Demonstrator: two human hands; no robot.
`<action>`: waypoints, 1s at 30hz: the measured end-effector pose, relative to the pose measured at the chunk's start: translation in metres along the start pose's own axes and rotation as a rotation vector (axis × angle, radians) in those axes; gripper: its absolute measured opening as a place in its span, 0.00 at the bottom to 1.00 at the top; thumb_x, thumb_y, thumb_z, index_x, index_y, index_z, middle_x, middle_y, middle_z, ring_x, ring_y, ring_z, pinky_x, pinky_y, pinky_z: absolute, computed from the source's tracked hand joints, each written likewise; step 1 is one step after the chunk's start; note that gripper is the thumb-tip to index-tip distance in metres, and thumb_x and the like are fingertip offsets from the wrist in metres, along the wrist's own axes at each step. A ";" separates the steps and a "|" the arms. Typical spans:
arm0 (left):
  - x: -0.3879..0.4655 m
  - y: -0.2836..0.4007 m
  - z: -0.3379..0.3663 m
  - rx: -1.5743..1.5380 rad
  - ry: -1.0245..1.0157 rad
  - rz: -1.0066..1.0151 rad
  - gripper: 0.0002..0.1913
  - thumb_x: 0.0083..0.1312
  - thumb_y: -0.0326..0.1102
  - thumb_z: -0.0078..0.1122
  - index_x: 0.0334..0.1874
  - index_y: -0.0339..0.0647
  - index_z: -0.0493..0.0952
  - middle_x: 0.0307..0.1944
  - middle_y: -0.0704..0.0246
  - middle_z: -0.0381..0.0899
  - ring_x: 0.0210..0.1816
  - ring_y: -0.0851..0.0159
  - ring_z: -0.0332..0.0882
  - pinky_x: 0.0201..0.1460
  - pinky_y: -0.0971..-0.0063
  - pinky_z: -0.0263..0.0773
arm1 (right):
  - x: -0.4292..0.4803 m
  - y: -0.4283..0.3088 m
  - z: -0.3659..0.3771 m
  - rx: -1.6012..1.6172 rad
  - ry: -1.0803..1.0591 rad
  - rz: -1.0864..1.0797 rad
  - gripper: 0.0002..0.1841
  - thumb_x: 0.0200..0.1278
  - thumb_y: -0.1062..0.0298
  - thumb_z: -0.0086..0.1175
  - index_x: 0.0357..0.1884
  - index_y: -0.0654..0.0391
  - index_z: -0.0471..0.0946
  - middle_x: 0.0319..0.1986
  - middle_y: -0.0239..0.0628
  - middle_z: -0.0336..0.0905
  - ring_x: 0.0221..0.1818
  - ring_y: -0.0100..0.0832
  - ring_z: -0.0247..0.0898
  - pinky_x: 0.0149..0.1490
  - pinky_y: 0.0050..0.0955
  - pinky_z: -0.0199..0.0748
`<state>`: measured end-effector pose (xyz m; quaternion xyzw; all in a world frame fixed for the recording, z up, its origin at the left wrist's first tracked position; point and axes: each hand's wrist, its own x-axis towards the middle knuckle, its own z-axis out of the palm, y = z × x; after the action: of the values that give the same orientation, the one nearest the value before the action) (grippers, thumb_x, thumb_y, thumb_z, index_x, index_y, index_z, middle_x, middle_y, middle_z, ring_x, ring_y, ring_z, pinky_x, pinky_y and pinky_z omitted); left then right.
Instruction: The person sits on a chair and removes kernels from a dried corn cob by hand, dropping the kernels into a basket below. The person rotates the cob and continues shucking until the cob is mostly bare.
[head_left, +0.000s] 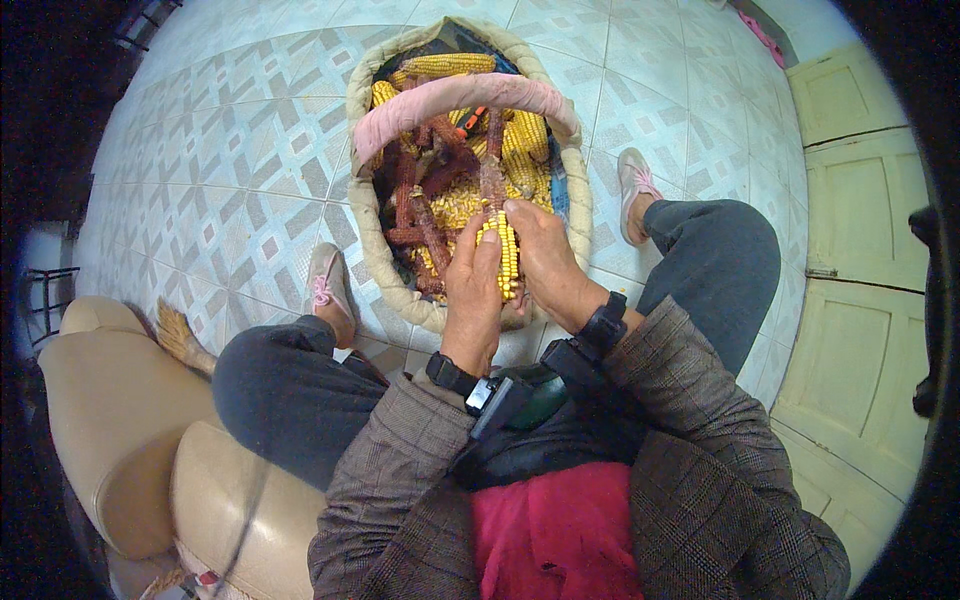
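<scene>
Both my hands grip one corn cob over the near part of a cloth-wrapped basket. My left hand holds it from the left, thumb on the yellow kernels. From the right, my right hand presses its thumb near the cob's upper end, where kernels border a bare section. Loose yellow kernels lie in the basket with several bare reddish cobs and full yellow ears. A tool with an orange and black handle lies among them, its working end hidden. A pink cloth-wrapped handle arches over the basket.
The basket stands on a patterned tile floor between my shoes. A tan padded seat is at the left, with a straw broom beside it. Pale yellow panelled doors line the right side.
</scene>
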<state>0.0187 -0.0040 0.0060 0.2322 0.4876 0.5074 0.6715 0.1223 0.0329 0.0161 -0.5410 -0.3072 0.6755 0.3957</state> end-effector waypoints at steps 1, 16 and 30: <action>0.000 0.000 -0.001 0.015 0.011 -0.022 0.23 0.82 0.46 0.44 0.69 0.37 0.67 0.32 0.70 0.76 0.21 0.73 0.73 0.17 0.78 0.68 | 0.000 0.000 -0.001 0.017 -0.016 0.039 0.20 0.81 0.50 0.39 0.44 0.57 0.72 0.21 0.31 0.72 0.11 0.25 0.66 0.12 0.24 0.65; 0.002 0.003 -0.002 -0.179 0.007 -0.010 0.16 0.82 0.48 0.41 0.52 0.42 0.72 0.28 0.71 0.76 0.19 0.72 0.72 0.17 0.75 0.68 | -0.009 0.006 0.003 -0.113 -0.027 0.038 0.15 0.82 0.54 0.40 0.48 0.54 0.73 0.18 0.28 0.69 0.10 0.21 0.64 0.13 0.20 0.61; 0.008 0.007 -0.009 -0.238 0.071 -0.007 0.19 0.83 0.50 0.38 0.51 0.40 0.71 0.26 0.67 0.75 0.16 0.70 0.69 0.14 0.77 0.65 | -0.006 0.009 0.007 -0.106 -0.174 -0.049 0.27 0.81 0.52 0.43 0.72 0.61 0.64 0.23 0.28 0.72 0.14 0.20 0.68 0.16 0.20 0.67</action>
<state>0.0076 0.0041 0.0044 0.1309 0.4480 0.5673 0.6785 0.1143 0.0234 0.0129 -0.4928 -0.3886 0.6930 0.3548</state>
